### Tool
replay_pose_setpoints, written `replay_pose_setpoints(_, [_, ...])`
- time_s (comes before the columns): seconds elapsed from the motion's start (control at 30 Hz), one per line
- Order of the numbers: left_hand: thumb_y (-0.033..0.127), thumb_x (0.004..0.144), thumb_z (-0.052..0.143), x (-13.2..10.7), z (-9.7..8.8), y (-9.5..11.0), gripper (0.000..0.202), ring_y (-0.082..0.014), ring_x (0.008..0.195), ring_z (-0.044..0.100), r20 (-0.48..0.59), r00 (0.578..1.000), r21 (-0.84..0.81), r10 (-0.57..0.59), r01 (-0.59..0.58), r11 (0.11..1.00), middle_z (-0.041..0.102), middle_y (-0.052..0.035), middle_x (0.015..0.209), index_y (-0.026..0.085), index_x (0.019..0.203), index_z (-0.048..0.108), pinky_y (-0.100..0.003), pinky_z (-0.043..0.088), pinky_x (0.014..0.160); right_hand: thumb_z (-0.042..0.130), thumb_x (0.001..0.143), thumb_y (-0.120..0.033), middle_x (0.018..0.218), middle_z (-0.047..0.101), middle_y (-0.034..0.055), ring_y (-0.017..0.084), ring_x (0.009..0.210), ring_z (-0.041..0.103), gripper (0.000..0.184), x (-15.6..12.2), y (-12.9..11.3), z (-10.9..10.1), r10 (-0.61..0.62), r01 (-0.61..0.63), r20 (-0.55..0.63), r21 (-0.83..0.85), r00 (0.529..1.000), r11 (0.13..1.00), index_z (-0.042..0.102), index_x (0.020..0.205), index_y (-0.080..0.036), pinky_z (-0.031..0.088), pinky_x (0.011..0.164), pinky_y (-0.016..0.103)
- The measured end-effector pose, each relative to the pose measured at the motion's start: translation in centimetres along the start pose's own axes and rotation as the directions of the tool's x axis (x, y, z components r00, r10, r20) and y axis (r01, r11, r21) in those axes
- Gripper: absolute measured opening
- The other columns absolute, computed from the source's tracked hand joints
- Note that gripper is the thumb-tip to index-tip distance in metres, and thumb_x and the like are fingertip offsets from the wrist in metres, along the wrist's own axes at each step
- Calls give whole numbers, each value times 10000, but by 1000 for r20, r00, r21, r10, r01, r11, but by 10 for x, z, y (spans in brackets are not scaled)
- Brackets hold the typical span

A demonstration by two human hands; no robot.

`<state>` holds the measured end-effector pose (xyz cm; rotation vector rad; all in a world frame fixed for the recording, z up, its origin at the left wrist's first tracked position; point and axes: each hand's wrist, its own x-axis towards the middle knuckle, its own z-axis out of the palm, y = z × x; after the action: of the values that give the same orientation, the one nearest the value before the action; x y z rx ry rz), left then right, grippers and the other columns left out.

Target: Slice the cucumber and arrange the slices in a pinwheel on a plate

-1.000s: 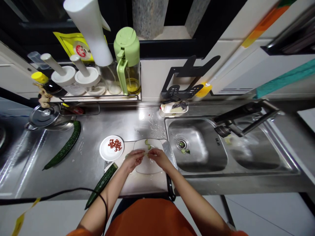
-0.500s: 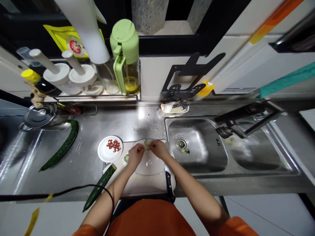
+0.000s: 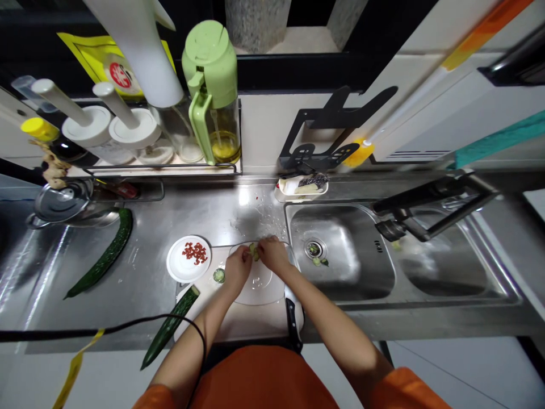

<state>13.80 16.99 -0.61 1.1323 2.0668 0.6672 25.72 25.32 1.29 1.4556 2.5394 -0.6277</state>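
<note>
Over the far part of the white cutting board (image 3: 251,322), my left hand (image 3: 238,268) and my right hand (image 3: 273,254) are close together. Small pale green cucumber pieces (image 3: 254,251) show between their pinched fingertips. Under the hands, a smooth rounded pale sheet or board (image 3: 255,292) lies on the cutting board, with wet glints. Left of my left hand sits a short cucumber slice (image 3: 218,275). A cut cucumber (image 3: 170,326) rests across the board's left edge. A black-handled knife (image 3: 293,324) lies along the right edge.
A white plate (image 3: 175,267) of chopped red bits stands left of the board. Farther left lies a whole cucumber (image 3: 104,258). A steel sink (image 3: 344,250) with a black faucet (image 3: 417,207) is on the right. Behind are a green-lidded oil jug (image 3: 213,96) and a black cable (image 3: 128,325) crosses front left.
My hands have turned slightly and come a little closer around the cucumber pieces. The slice beside my left hand shows more fully. The view has shifted slightly.
</note>
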Motion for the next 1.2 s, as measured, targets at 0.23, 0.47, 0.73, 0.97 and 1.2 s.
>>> replay_pose_setpoints(0.23, [229,827,513,0,2,1,175,-143,702,601,26,1000,54,8,-9,999,673,0,749,232,958,628,-236,383,653,485,887,-242,935,670,98,239,1023,498,194,-1,2,5,-27,27,-1,-18,1000,999,666,893,-175,366,767,306])
replay_pose_setpoints(0.47, [221,841,489,-1,5,2,200,-159,787,604,23,999,119,35,-38,992,678,-28,844,218,989,622,-252,399,710,461,905,-246,951,661,91,238,1031,480,200,-2,3,9,-40,40,1,-23,999,999,648,912,-175,354,764,307])
replay_pose_setpoints(0.73, [176,811,525,-2,7,0,264,-186,943,582,3,999,151,43,-43,988,630,-70,1013,210,1059,606,-276,426,818,467,912,-250,977,622,82,225,1000,453,177,-5,3,13,-43,42,-64,-19,997,999,617,982,-189,332,757,306])
replay_pose_setpoints(0.97, [224,842,528,-6,6,2,184,-166,879,575,3,999,197,39,-39,980,573,-72,1027,215,987,642,-267,432,768,442,930,-247,1008,586,102,227,985,430,218,-7,6,19,-92,91,-88,-11,992,996,649,915,-181,329,773,315])
replay_pose_setpoints(1.2, [222,857,506,-4,6,0,187,-165,869,573,31,999,234,40,-47,971,579,-82,1003,204,962,660,-268,431,766,441,919,-221,982,589,104,227,972,421,219,-12,7,19,-121,121,-111,-7,986,993,654,918,-171,325,778,318])
